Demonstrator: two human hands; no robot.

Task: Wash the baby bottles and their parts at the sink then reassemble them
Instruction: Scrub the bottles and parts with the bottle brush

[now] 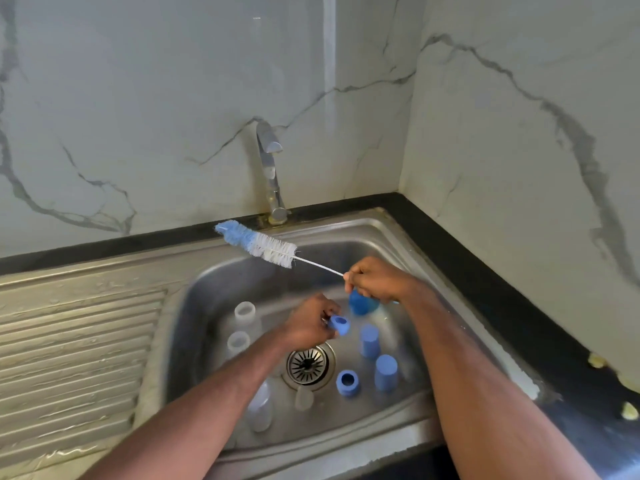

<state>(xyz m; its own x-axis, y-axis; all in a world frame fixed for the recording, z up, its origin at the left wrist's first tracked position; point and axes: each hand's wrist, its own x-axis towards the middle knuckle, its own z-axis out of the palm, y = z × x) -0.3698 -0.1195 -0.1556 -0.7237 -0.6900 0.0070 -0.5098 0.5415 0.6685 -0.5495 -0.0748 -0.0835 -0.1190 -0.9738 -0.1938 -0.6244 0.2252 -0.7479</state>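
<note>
Both hands are busy: the left hand [308, 323] pinches a small blue collar ring [338, 324], light, rigid, probably slick, while the right hand [375, 280] grips the bottle brush [258, 242] by its thin wire stem, bristles floppy.

Steel sink [398, 237] with ribbed draining board [79, 341] at left, set in a black desk [485, 271]; marble-patterned walls behind. Tap [269, 168] at the back rim.

Right hand [375, 280] — grips the wire handle of a bottle brush [258, 242], blue-and-white bristles pointing up and left over the sink's back edge.

Left hand [310, 323] — pinches a blue ring [338, 323], open end facing the camera.

In the basin: drain strainer [308, 365]; two blue caps [370, 341] [386, 372] standing; a second blue ring [347, 382]; clear bottles [245, 313] [238, 342] [260, 407], blurred; a blue sponge-like item [362, 304] below the right hand.
</note>
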